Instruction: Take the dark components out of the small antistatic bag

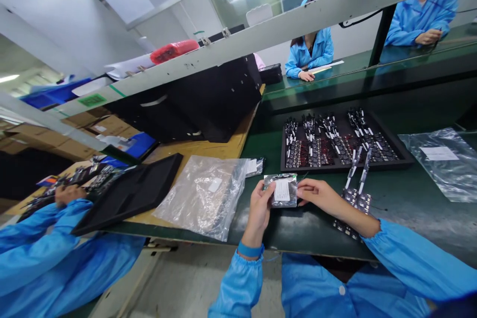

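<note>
Head view: a dark green desk [410,201] runs across the middle, a co-worker in blue seated at the left beside a black tray [137,189]. Near the back edge sits another dark tray [403,160], filled with rows of small boards and bundled black-and-white leads. A large clear bag [201,201] lies flat to the left, partly on a tan board; a second clear bag [441,171] lies right of the filled tray. Between them, the person's left hand [260,203] has its fingers clamped on the left edge of a silver packet [290,193], thumb in front. The right hand [323,196] has its fingers curled at the packet's right edge; whether they pinch it, I cannot tell. The packet is just above the desk, in front of the filled tray. Loose circuit boards [357,198] lie beneath the right forearm. A smaller-looking packet [254,168] rests beside the left bag. A white label [282,190] faces up from the held packet.
</note>
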Demonstrator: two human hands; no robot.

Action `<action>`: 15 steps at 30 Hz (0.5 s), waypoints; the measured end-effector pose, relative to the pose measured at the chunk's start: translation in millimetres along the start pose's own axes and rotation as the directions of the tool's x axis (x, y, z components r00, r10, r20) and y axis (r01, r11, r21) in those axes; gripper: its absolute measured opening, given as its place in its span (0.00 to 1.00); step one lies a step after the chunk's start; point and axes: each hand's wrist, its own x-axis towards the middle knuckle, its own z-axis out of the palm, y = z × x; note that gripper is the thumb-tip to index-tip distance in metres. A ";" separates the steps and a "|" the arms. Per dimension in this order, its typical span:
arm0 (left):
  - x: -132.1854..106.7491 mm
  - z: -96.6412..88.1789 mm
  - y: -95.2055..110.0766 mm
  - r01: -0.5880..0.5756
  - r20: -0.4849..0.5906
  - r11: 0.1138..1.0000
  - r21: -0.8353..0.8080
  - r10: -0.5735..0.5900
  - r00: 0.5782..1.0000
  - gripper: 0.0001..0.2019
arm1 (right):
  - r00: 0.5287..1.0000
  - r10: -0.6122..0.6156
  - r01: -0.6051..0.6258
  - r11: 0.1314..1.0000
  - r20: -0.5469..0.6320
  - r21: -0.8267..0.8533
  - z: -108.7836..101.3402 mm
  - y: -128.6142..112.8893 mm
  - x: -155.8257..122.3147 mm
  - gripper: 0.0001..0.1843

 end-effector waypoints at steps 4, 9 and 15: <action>-4.7 4.0 -1.5 0.021 0.017 1.000 -0.003 -0.021 1.000 0.19 | 0.995 -0.012 0.003 0.996 -0.102 -0.091 -2.9 4.2 0.4 0.24; -12.6 9.0 -2.6 0.080 0.073 0.997 -0.006 -0.079 0.994 0.19 | 0.969 -0.090 0.044 0.979 -0.228 -0.201 -9.3 3.8 -0.9 0.22; -12.2 6.0 -5.5 0.100 0.092 0.995 -0.026 -0.097 0.991 0.18 | 0.955 -0.170 0.088 0.945 -0.242 -0.315 -12.9 -7.6 -7.1 0.19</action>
